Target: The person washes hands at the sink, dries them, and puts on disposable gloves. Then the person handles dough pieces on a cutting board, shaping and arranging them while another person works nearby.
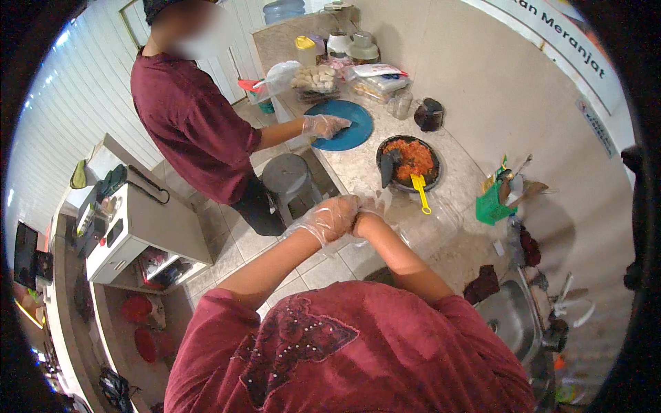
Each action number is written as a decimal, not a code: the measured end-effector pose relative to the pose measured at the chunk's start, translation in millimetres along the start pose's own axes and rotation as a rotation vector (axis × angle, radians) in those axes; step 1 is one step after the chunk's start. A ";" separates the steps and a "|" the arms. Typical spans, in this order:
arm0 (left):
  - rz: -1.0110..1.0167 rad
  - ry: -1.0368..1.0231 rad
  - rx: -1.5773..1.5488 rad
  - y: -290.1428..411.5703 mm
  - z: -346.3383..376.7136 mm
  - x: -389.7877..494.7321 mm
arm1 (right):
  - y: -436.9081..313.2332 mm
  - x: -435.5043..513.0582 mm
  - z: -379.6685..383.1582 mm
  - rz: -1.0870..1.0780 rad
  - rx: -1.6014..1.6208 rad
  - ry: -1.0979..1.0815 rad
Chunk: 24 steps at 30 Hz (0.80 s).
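Observation:
My left hand (336, 216), in a clear plastic glove, meets my right hand (370, 210) above the counter's near edge. Its fingers lie against the right hand near the wrist, where thin clear plastic also covers the right hand. Overlap and glare hide the fingertips of both. Just beyond is a black stone mortar (438, 178) holding coarse red chili paste (414, 155). A dark pestle (387, 173) leans in it on the left, and a yellow plastic spatula (424, 197) rests over the near rim. Clear plastic (439, 224) lies on the counter beside my right hand.
A co-worker (191, 118) stands at left, a gloved hand on a round blue board (364, 121). Past it are packed pale balls of food (315, 77). A green utensil basket (493, 206) stands by the wall, and a steel sink (508, 315) at right. A grey stool (286, 173) is underneath.

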<state>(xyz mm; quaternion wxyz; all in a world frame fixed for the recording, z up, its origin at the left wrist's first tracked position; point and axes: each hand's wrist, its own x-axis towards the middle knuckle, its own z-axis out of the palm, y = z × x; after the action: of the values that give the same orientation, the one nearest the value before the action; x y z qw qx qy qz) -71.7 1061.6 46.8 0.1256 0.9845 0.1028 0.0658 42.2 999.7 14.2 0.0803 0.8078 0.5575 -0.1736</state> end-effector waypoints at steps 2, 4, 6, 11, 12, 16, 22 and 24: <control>-0.007 0.092 0.028 0.8 6.0 -5.1 | 5.1 22.7 25.7 -0.055 0.027 -0.023; -0.020 0.130 0.089 -0.3 11.6 -6.8 | 9.8 46.1 51.0 -0.098 0.117 -0.045; -0.061 0.078 0.093 -3.2 16.2 -3.7 | 12.5 59.7 70.7 -0.132 0.189 -0.024; 0.280 0.092 0.126 -15.3 21.6 11.6 | 8.5 43.7 84.4 -0.101 0.193 0.017; 0.316 0.158 0.056 -17.4 22.6 10.8 | 6.4 37.6 82.6 -0.085 0.188 0.015; -0.066 -0.047 -0.485 -24.9 27.2 -7.4 | -2.5 26.7 75.2 -0.029 0.187 0.012; -0.099 -0.059 -0.640 -38.6 25.1 -24.6 | -20.6 21.1 58.6 -0.019 0.177 0.055; -0.079 -0.039 -0.445 -38.4 24.7 -26.9 | -28.2 12.2 45.5 0.118 0.210 -0.044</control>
<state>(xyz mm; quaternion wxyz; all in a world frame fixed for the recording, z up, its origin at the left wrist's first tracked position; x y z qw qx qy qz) -101.1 1086.3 10.2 0.3442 0.9288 0.1218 0.0630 11.3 1005.9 -30.6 0.0175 0.8391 0.4858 -0.2440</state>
